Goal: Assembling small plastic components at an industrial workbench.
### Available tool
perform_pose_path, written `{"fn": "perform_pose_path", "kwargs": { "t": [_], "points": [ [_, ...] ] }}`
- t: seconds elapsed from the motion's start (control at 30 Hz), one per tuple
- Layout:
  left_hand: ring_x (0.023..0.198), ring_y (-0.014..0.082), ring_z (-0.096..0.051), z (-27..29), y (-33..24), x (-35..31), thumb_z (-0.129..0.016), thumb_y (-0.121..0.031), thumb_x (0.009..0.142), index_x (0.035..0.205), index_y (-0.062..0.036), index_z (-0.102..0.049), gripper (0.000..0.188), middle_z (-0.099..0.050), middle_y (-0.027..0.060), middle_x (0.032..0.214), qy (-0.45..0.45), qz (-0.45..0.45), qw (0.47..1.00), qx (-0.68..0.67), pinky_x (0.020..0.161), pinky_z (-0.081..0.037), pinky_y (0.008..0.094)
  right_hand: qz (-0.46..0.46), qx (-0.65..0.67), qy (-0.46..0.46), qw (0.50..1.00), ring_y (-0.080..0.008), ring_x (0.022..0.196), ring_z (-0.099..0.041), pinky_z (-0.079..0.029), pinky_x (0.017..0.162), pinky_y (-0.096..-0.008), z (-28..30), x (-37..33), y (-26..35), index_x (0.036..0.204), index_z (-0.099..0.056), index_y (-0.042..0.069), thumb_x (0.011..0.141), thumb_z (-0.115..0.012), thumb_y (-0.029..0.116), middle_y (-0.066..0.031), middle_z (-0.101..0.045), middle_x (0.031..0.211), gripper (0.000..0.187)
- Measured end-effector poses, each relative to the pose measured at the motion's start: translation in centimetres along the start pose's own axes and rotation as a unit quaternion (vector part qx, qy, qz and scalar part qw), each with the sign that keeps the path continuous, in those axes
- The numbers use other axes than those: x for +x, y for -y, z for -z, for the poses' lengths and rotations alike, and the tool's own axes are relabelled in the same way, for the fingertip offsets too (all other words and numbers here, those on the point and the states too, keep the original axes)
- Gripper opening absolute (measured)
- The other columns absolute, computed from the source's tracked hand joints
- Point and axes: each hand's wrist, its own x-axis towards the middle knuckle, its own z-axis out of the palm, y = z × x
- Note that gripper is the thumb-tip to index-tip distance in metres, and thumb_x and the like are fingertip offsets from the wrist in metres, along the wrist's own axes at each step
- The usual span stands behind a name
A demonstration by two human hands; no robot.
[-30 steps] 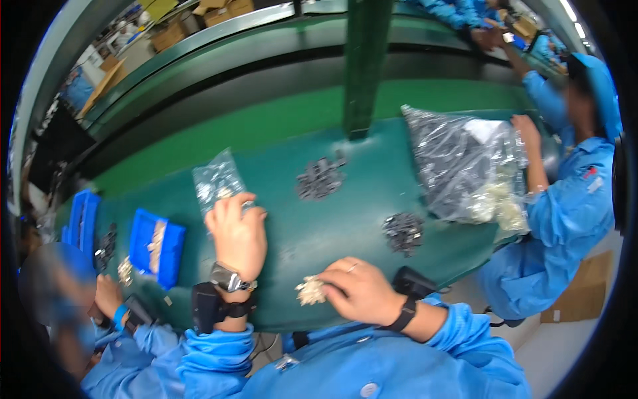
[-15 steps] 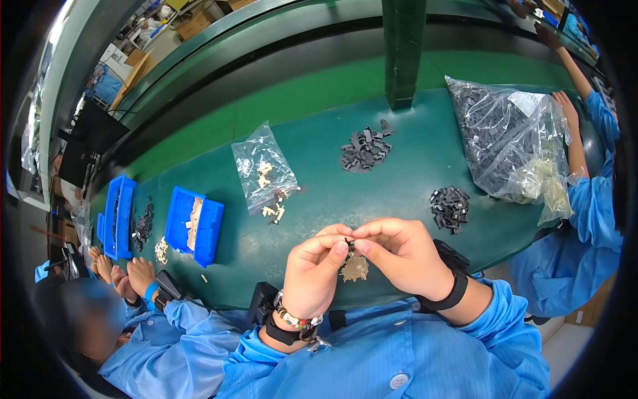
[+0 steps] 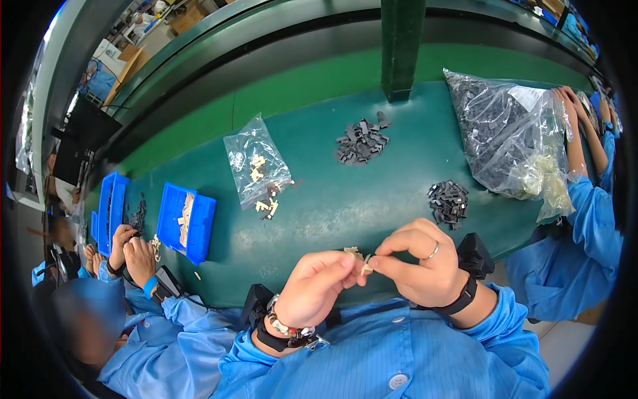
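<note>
My left hand (image 3: 312,287) is closed in front of me, thumb pressed toward the curled fingers. Whatever it may hold is hidden. Close beside it, my right hand (image 3: 423,267) pinches a small cream plastic piece (image 3: 367,267) between thumb and forefinger. More cream pieces (image 3: 352,251) show just behind my left fingertips, partly covered by that hand. Ahead to the right lies a pile of small black parts (image 3: 448,203). Farther off, a heap of flat dark grey parts (image 3: 361,141) rests on the green tabletop (image 3: 319,199).
A clear bag (image 3: 256,159) with cream and dark pieces lies ahead left. Blue bins (image 3: 203,229) stand farther left, near a co-worker's hands (image 3: 136,259). At right, a big bag of dark parts (image 3: 495,133) lies by another person's arms (image 3: 577,133). A green post (image 3: 401,53) rises at the back.
Both hands were pinching a small black part together above the cream pile. They have since parted slightly; my left hand now covers much of that pile and my right pinches a cream piece.
</note>
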Motion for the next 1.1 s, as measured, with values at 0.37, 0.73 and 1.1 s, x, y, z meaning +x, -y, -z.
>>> {"fn": "perform_pose_path", "kwargs": {
  "t": [0.37, 0.73, 1.1],
  "points": [
    [0.086, 0.0144, -0.061, 0.0, 0.8, -0.4, -0.062, 0.002, 0.091, 0.094, 0.0048, -0.071, 0.011, -0.069, 0.011, 0.095, -0.012, -0.07, 0.996, 0.053, 0.078, -0.046, 0.0284, -0.098, 0.067, 0.014, 0.993, -0.0226, 0.069, -0.062, -0.049, 0.062, -0.0333, -0.6, -0.9, 1.9, 0.092, -0.07, 0.002, 0.07, -0.072, 0.0, -0.0071, -0.064, 0.087, 0.022],
    [0.082, 0.0186, -0.06, 0.2, 0.5, -0.7, -0.064, 0.007, 0.085, 0.09, 0.0065, -0.071, 0.009, -0.07, 0.0139, 0.087, -0.041, -0.196, 0.921, 0.334, 0.072, -0.048, 0.0313, -0.112, 0.07, 0.079, 0.988, -0.0259, 0.075, -0.065, -0.053, 0.066, -0.0357, -1.4, -1.0, 1.4, 0.097, -0.069, 0.001, 0.073, -0.071, 0.0, -0.0088, -0.065, 0.09, 0.024],
    [0.077, 0.0187, -0.06, 0.3, 0.4, -0.7, -0.067, 0.004, 0.083, 0.091, 0.0018, -0.071, 0.009, -0.07, 0.0091, 0.084, -0.037, -0.212, 0.902, 0.375, 0.071, -0.047, 0.0303, -0.13, 0.113, 0.066, 0.983, -0.024, 0.072, -0.063, -0.051, 0.062, -0.0334, -2.0, -1.2, 1.4, 0.095, -0.07, 0.002, 0.073, -0.072, -0.002, -0.0074, -0.063, 0.086, 0.022]
  ]
}}
